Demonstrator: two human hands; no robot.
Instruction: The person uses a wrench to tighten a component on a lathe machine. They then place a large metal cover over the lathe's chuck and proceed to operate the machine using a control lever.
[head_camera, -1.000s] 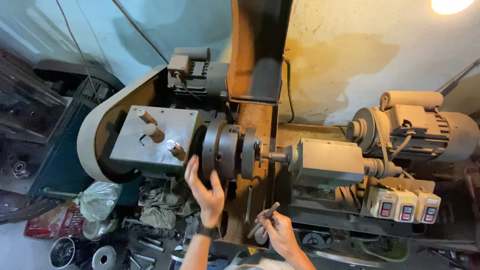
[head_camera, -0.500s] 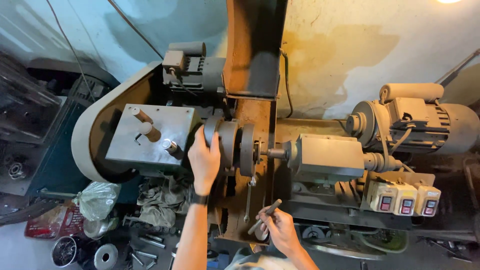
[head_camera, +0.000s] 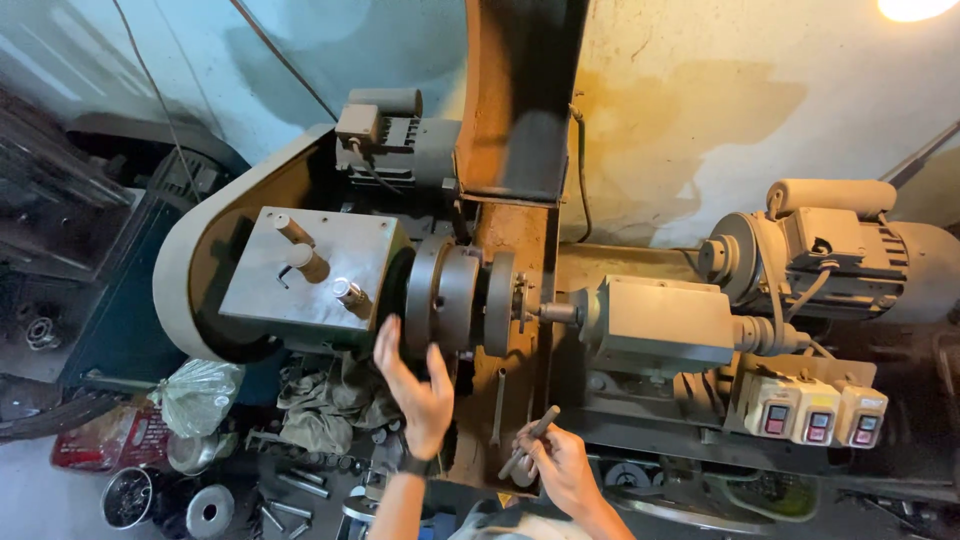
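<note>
The right hand (head_camera: 560, 465) closes its grip around a short, dark metal rod (head_camera: 530, 441), probably a chuck key, though the view is dim; it looks stiff, light and best held at its lower end. The left hand (head_camera: 415, 385) is spread wide, fingers just below the lathe chuck (head_camera: 455, 297), a heavy steel disc, likely greasy, graspable by its rim, beside the headstock (head_camera: 305, 275).

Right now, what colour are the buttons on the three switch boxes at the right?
The switch boxes are cream; each carries a red and a dark button, seen in the head view.
</note>
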